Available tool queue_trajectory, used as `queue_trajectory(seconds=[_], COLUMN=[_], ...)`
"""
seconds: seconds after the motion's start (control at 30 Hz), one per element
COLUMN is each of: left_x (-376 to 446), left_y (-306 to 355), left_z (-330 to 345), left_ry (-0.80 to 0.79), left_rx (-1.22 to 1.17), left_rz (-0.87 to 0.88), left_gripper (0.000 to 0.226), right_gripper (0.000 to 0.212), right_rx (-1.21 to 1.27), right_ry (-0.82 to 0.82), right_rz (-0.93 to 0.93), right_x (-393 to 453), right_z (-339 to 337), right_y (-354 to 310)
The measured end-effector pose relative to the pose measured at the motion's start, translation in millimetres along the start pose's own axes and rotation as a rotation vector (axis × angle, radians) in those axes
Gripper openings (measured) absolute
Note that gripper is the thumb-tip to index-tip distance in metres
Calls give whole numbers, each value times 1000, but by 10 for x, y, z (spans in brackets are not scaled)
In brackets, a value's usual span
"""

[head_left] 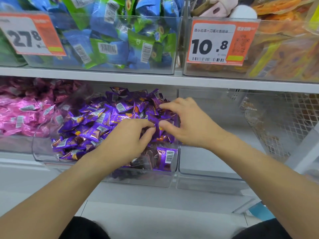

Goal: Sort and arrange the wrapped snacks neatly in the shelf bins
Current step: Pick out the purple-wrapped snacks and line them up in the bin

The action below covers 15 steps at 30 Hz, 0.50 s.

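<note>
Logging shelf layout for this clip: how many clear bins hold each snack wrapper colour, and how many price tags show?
Purple snacks: 1 bin
Pink snacks: 1 bin
Blue and green snacks: 1 bin
Orange and yellow snacks: 1 bin
Price tags: 2
Total: 4 filled bins, 2 tags

The light is bright and even, and seems to come from above. No dark shadows fall near the hands. The shiny purple wraps (96, 125) under the hands glint with small white spots. The clear bin (138, 180) around them has soft glare on its front wall. The pink wraps (22, 114) far to the left look blurry. The tag (29, 35) up and to the left is smeared. The shelf (155, 80) above the hands looks tilted toward the edges.
</note>
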<state>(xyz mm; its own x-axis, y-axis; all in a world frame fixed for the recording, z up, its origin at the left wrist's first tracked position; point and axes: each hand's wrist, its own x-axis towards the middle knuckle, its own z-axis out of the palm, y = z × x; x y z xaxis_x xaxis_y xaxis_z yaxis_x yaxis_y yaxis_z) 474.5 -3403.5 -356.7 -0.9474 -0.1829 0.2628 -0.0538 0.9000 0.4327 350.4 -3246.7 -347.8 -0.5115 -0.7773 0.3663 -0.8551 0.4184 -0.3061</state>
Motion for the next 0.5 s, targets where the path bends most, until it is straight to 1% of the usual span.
queue_trajectory(seconds=[0.03,0.07,0.13,0.17,0.2,0.3,0.37,0.5], left_x=[-9,-20,-45,-53,-61,-77,-77,-86], left_y=[11,17,31,36,39,38,16,-4], left_z=[-18,-41,-96,-115,-128,-135,-131,-175], left_ry=[57,108,173,185,190,204,214,231], left_rx=[-36,-84,-275,-394,-493,-662,-740,-906], left_rz=[-40,-89,-207,-267,-317,-390,-410,-447], left_gripper=[22,24,27,27,27,30,30,28], right_gripper=[42,38,24,21,24,48,48,29], right_rx=[-111,-176,-203,-218,-235,-282,-263,-78], right_ry=[-101,-154,-157,-162,-182,-291,-296,-226], right_rz=[12,35,29,20,23,75,90,121], right_x=[16,36,68,83,95,137,171,137], right_z=[44,65,37,31,25,25,41,-2], right_y=[-28,-56,-132,-169,-202,-265,-288,-189])
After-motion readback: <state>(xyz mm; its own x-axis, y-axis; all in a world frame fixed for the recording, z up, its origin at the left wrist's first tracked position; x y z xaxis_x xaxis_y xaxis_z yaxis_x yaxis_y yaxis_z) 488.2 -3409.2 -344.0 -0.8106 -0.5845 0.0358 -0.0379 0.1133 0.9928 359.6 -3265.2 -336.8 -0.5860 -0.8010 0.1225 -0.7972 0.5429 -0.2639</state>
